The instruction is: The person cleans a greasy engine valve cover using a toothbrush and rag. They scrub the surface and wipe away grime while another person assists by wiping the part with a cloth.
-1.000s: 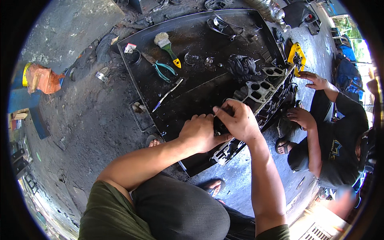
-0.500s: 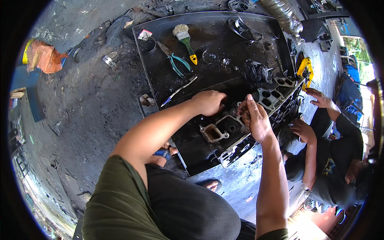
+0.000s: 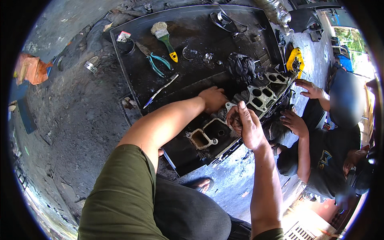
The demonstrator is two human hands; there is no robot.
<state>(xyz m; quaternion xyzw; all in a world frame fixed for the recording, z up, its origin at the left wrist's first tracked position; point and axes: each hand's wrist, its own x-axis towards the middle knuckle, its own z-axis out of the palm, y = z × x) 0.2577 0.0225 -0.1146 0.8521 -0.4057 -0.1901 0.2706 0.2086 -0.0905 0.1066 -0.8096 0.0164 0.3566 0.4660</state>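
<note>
A grimy metal engine part (image 3: 260, 97) with several ports and flanges lies along the right of a dark, shallow metal tray (image 3: 126, 74). My left hand (image 3: 215, 100) reaches over its left side, back up, and the fingertips drop out of sight into the dark beside the casting. Close by, my right hand (image 3: 249, 127) is over the middle of the part, thumb raised and the other fingers curled in. Dark grime covers those fingers, and what they close on cannot be made out. A square port opening (image 3: 200, 139) shows at the near end.
In the tray lie pliers (image 3: 152, 60) with teal handles, a green-and-yellow paintbrush (image 3: 164, 38), a pen-like stick (image 3: 160, 92), a crumpled black rag (image 3: 241, 67) and a metal strap (image 3: 230, 24). At right a co-worker's two hands (image 3: 310, 89) hover near a yellow object (image 3: 295, 62).
The view has shifted, so the tray appears farther left. My left hand has moved right and deeper along the engine part. My right hand stays over its middle.
</note>
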